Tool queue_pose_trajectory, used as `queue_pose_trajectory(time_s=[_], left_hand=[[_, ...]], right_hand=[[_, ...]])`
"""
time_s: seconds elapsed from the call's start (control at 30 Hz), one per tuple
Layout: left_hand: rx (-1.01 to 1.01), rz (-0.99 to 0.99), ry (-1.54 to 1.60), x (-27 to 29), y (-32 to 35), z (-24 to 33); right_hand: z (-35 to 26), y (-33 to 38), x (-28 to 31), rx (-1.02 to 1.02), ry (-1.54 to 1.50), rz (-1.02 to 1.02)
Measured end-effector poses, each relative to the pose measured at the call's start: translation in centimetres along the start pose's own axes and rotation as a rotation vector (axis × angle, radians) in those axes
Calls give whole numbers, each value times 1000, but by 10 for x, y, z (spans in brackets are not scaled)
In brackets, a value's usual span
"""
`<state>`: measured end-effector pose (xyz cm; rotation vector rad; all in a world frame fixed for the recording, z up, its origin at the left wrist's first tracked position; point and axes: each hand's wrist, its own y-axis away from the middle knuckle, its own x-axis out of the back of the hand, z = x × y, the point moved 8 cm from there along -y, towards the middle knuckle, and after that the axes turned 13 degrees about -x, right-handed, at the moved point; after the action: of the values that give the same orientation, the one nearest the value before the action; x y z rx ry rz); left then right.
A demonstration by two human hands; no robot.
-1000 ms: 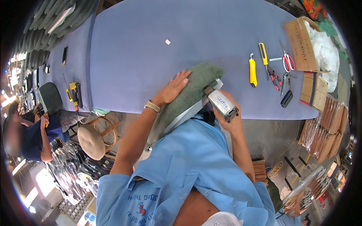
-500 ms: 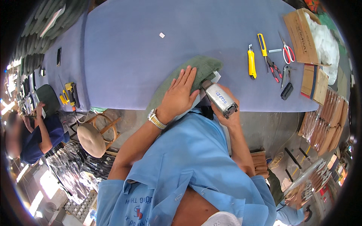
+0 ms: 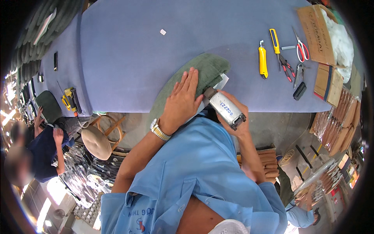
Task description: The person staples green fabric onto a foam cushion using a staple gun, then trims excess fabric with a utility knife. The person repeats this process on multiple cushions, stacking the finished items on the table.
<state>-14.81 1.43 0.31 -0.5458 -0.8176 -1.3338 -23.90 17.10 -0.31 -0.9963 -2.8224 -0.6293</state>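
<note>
The blue table top (image 3: pixel 128 50) is wide and bare to the left and behind the green cushion (image 3: pixel 202 70); only a small white scrap (image 3: pixel 163 32) lies there. On the right, the yellow knife (image 3: pixel 263 60), screwdriver (image 3: pixel 275 40), scissors (image 3: pixel 300 45), pliers (image 3: pixel 287 67) and cardboard boxes (image 3: pixel 316 33) probably block a hand.

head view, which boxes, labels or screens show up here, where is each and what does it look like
Open cardboard box: table's far right corner, brown, dark print on its flap, white plastic inside.
Smaller cardboard box: right table edge below the first, brown with a dark band.
Label on the tool: white sticker on the grey cylindrical tool in the right hand.
Phone: far left of table, dark slim rectangle, screen off.
</note>
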Motion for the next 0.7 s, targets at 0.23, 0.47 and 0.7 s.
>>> queue_pose_trajectory(time_s=[0.23, 0.47, 0.7], left_hand=[[27, 32, -50, -2, -1, 1], [18, 26, -58, 1, 2, 1], [66, 4, 1, 0, 3, 4]], right_hand=[[-9, -7, -1, -33, 47, -17], [-12, 3, -2, 87, 41, 7], [-10, 3, -7, 4, 45, -61]])
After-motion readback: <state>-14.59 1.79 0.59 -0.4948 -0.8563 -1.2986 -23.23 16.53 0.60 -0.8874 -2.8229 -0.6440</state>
